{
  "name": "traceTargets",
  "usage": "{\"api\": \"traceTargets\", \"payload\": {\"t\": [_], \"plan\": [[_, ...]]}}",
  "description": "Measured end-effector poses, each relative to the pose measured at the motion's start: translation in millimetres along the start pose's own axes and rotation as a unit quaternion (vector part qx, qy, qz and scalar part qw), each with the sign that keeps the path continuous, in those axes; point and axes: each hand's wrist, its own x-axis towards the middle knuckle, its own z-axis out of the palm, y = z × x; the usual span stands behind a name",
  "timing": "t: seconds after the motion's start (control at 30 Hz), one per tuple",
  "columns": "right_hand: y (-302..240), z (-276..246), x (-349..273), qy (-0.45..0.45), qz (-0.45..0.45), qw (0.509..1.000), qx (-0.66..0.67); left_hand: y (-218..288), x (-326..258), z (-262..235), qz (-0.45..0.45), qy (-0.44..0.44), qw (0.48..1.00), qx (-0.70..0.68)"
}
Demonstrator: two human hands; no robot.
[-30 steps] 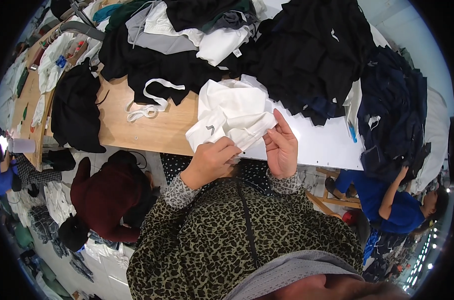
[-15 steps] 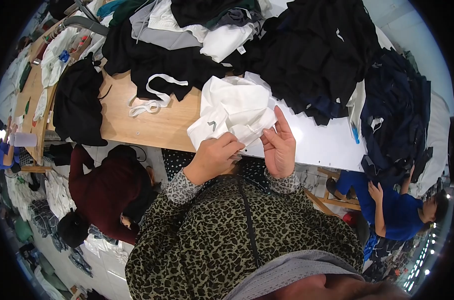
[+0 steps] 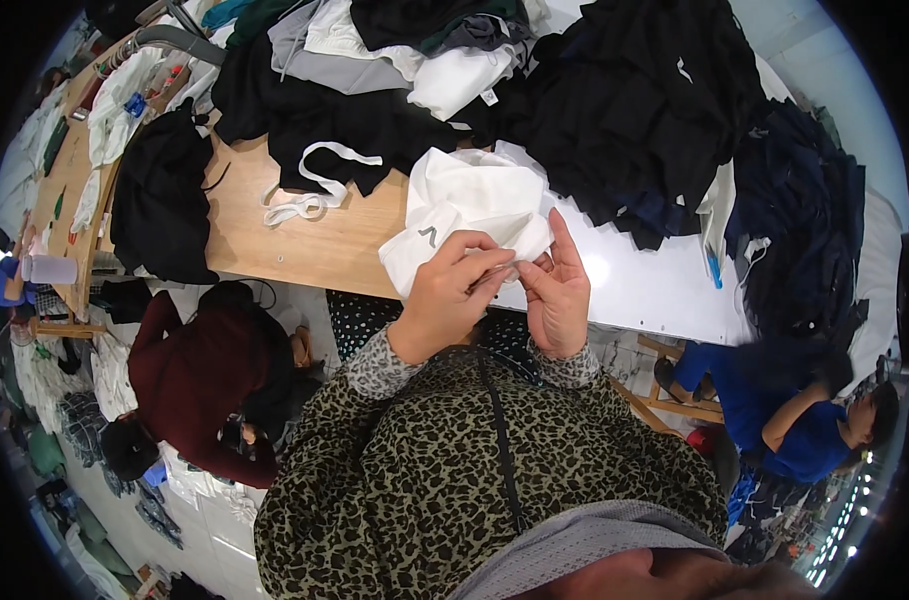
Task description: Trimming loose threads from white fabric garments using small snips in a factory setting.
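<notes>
Left hand pinches near edge of white fabric piece, thumb to fingertips; right hand pinches it just beside, forefinger extended. Fabric at worktable's front edge, black garments behind, white tape left.

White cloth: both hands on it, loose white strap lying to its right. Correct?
Not quite: the head view shows the loose white strap lying to the left of the white cloth. Both hands, left hand and right hand, are on the cloth, as you say.
</notes>
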Motion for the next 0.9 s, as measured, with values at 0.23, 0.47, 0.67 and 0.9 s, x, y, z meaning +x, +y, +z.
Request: {"api": "traceTargets", "payload": {"t": [0.23,0.47,0.67,0.9], "plan": [[0,-1,-1,0.004,-0.006,1.0,0.012,-3,-1,2,-0.019,-0.031,0.999,-0.023],[1,-2,-2,0.012,-0.008,1.0,0.007,8,-3,-11,-0.151,-0.014,0.986,-0.067],[-1,3,-1,0.021,0.004,1.0,0.01,10,-1,-18,-0.14,-0.132,0.981,-0.012],[2,5,-4,0.002,-0.032,0.999,-0.042,5,5,-2,-0.035,-0.016,0.999,0.027]]}}
